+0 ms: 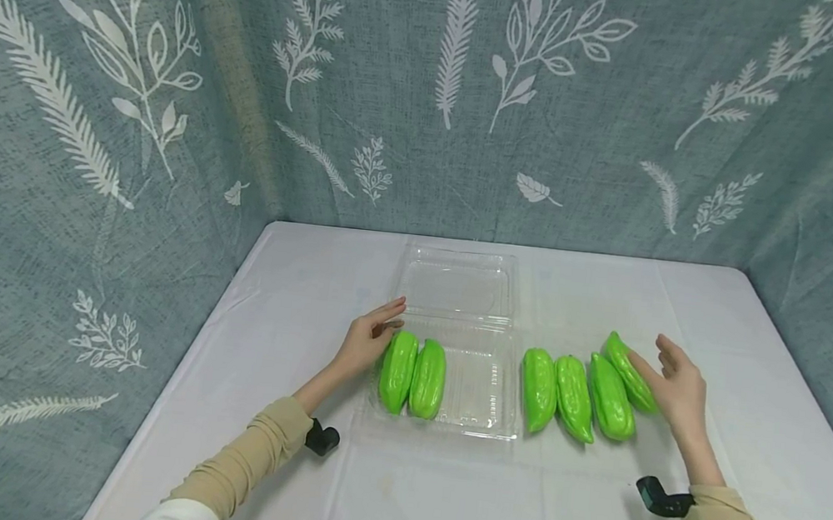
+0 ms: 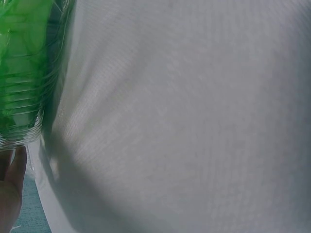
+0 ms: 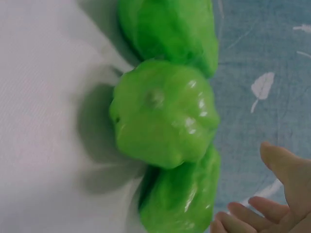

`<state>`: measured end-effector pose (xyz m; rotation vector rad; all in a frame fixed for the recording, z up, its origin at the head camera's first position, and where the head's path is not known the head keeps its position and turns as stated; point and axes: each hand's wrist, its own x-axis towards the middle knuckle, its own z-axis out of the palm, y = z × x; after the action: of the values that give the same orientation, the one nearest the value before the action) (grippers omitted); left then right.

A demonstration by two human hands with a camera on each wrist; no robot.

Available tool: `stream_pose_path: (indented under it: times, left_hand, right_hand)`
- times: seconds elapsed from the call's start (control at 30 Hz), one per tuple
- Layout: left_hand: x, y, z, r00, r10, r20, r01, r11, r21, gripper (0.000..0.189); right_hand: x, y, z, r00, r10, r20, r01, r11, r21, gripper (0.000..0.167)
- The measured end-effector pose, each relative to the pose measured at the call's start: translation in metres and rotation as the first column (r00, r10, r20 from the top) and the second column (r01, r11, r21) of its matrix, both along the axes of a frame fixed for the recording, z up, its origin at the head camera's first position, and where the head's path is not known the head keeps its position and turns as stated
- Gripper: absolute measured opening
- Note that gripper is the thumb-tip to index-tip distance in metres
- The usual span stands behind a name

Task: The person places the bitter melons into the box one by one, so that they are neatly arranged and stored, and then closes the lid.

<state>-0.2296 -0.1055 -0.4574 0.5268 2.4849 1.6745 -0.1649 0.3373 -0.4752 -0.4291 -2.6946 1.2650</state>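
Observation:
A clear plastic clamshell box [image 1: 480, 383] lies unfolded on the table, with two glossy green ribbed vegetables [image 1: 427, 380] side by side in the left part of its base. My left hand [image 1: 363, 343] is at the box's left edge, fingers extended; in the left wrist view its fingertips reach the box wall [image 2: 29, 133]. Several matching green vegetables [image 1: 539, 391] lie in a row right of the box. Beside the rightmost one [image 1: 634, 375] is my right hand [image 1: 680, 394], thumb and fingers spread. The right wrist view has that hand [image 3: 286, 194] holding nothing.
The hinged lid [image 1: 455, 285] lies flat behind the base. A white cloth [image 1: 439, 497] covers the table, and a patterned blue-green curtain [image 1: 409, 176] hangs behind it and at both sides. Black wrist devices [image 1: 324, 438] stick out below both forearms.

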Motion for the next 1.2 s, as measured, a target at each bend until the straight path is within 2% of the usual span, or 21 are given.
stream_pose_path:
  times: [0.07,0.13,0.23,0.33,0.47,0.63,0.87,0.93,1.13,1.2]
  left_hand:
    - [0.000,0.000,-0.001,1.000,0.001,-0.001,-0.001,1.000,-0.002,0.041]
    - [-0.003,-0.001,-0.008,1.000,0.006,-0.001,-0.006,1.000,0.007,0.041]
    - [-0.009,-0.002,-0.021,1.000,0.015,-0.007,-0.015,1.000,0.010,0.042]
    - [-0.015,-0.005,-0.031,1.000,0.023,-0.001,-0.023,1.000,0.015,0.042]
    - [-0.016,-0.006,-0.033,1.000,0.026,0.006,-0.026,1.000,0.014,0.043]
    - [-0.015,-0.006,-0.032,1.000,0.022,0.016,-0.022,1.000,0.019,0.043]
    - [-0.015,-0.004,-0.030,0.999,0.027,0.021,-0.028,0.999,0.028,0.042]
    - [-0.013,-0.003,-0.027,0.999,0.028,0.020,-0.029,0.999,0.034,0.042]
    - [-0.001,0.001,-0.002,1.000,0.010,0.023,-0.011,1.000,0.018,0.042]
    - [0.001,0.002,0.001,1.000,0.007,0.024,-0.008,1.000,0.015,0.042]
  right_hand:
    - [-0.007,0.015,-0.023,1.000,0.012,0.002,-0.012,0.999,0.038,0.082]
    - [-0.012,0.028,-0.041,0.999,0.042,0.018,-0.043,0.997,0.059,0.084]
    - [-0.015,0.038,-0.053,0.995,0.077,0.069,-0.080,0.996,0.047,0.084]
    - [-0.011,0.036,-0.047,0.984,0.125,0.124,-0.127,0.992,0.011,0.083]
    - [-0.002,0.024,-0.027,0.974,0.173,0.145,-0.175,0.985,0.002,0.079]
    - [0.008,0.007,-0.003,0.967,0.183,0.176,-0.187,0.982,0.003,0.074]
    - [0.011,0.001,0.001,0.963,0.174,0.208,-0.181,0.983,0.019,0.071]
    - [0.011,0.001,0.001,0.965,0.163,0.206,-0.170,0.985,0.015,0.071]
    - [0.011,0.000,-0.002,0.971,0.137,0.198,-0.140,0.990,0.005,0.071]
    - [0.012,0.000,-0.002,0.971,0.128,0.201,-0.130,0.991,0.001,0.072]
